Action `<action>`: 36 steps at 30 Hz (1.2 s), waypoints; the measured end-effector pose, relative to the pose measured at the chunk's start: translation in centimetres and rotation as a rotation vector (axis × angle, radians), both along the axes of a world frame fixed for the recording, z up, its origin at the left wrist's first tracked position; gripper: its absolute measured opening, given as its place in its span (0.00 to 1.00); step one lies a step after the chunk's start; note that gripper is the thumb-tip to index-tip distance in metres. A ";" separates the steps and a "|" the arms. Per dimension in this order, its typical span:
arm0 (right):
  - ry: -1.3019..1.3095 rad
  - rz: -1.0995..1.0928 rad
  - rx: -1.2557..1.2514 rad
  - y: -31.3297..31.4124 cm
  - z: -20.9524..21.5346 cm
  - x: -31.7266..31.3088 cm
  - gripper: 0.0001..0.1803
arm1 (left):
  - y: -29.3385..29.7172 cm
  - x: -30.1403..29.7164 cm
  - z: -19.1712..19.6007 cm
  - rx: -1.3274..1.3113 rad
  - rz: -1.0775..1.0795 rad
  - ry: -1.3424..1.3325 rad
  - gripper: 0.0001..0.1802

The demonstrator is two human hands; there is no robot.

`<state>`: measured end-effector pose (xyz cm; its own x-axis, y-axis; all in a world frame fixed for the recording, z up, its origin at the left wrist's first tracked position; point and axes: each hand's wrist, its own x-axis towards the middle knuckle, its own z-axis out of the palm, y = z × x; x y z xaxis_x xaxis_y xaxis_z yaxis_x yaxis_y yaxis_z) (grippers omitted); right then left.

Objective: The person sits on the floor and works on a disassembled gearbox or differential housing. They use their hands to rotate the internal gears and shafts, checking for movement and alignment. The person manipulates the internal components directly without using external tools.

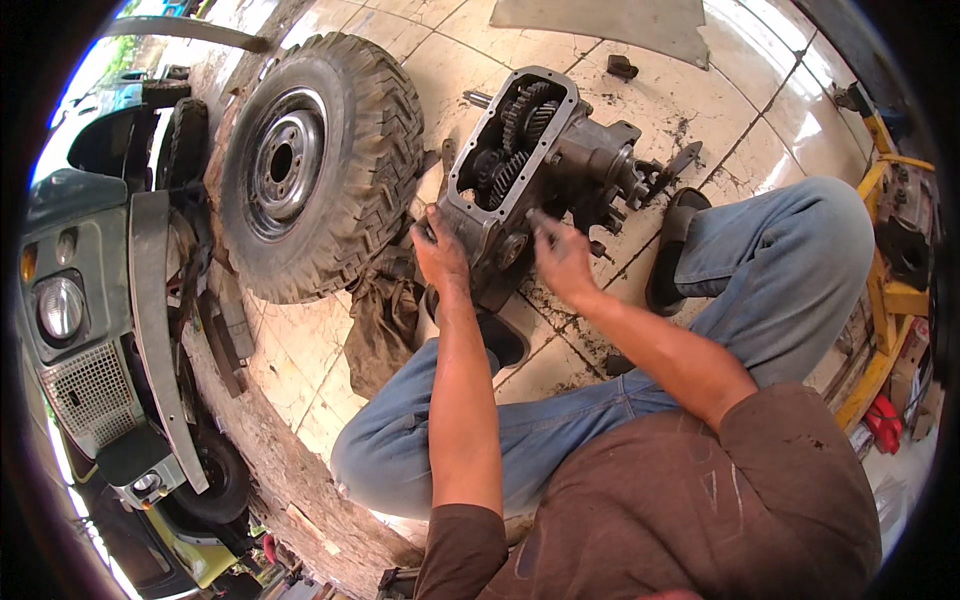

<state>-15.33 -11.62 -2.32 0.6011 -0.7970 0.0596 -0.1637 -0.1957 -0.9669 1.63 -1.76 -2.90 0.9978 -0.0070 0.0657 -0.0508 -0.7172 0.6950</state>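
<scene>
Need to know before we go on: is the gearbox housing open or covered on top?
Open. The gearbox housing has no cover on its rectangular opening, and the gears inside show plainly.

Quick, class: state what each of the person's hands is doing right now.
Left hand: closed, gripping the gearbox housing at its near edge.
Right hand: fingers on the housing's side; grip cannot be told.

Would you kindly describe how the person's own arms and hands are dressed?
Both forearms are bare. The left hand and right hand wear no gloves, watch or rings that show. The short brown sleeves of a faded T-shirt end near the elbows.
</scene>
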 end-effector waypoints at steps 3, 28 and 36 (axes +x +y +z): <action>0.075 0.137 0.050 1.3 2.1 -1.6 0.17 | -0.5 -0.7 2.3 -0.051 -0.092 0.207 0.45; 0.161 0.334 -0.035 2.6 3.1 -1.5 0.09 | -0.5 -0.7 2.8 -0.013 -0.067 0.198 0.46; 0.113 0.428 -0.036 2.7 2.6 -1.7 0.11 | -0.9 -1.5 3.7 -0.038 -0.080 0.160 0.45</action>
<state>-17.05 -8.91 0.27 0.8807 -0.4736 -0.0017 -0.1644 -0.3024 -0.9389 0.16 -2.61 0.79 0.9919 -0.0873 -0.0917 0.0065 -0.6884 0.7253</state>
